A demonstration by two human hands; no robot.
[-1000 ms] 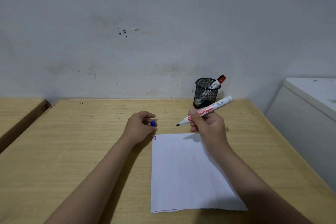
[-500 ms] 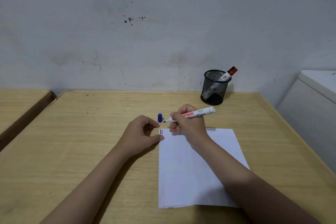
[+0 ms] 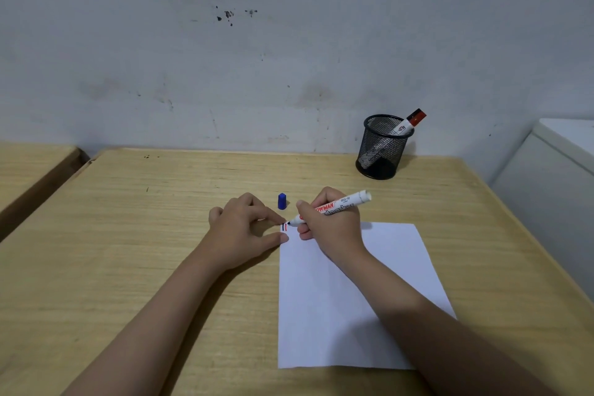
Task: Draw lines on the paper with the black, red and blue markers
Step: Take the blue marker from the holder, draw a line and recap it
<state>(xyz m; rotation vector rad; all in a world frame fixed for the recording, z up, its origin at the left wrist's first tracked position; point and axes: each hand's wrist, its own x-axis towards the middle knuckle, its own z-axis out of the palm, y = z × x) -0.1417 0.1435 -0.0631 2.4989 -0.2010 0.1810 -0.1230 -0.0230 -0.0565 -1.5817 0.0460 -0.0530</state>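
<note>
A white sheet of paper [image 3: 347,292] lies on the wooden table [image 3: 128,235]. My right hand [image 3: 331,225] grips an uncapped white marker [image 3: 340,204], whose dark tip touches the paper's top left corner beside short black and red lines [image 3: 284,228]. My left hand [image 3: 247,228] rests on the table at that corner, thumb and a fingertip pressing on the paper's edge. A blue cap [image 3: 282,201] stands upright on the table just behind both hands. A red-capped marker [image 3: 408,124] leans in the black mesh cup [image 3: 382,148].
The mesh cup stands at the table's back right, close to the grey wall. A white cabinet [image 3: 553,177] is beyond the table's right edge. A second wooden table [image 3: 29,170] sits to the left across a gap.
My left hand set the blue cap on the table and moved to the paper's corner. My right hand brought the marker down from mid-air to that corner.
</note>
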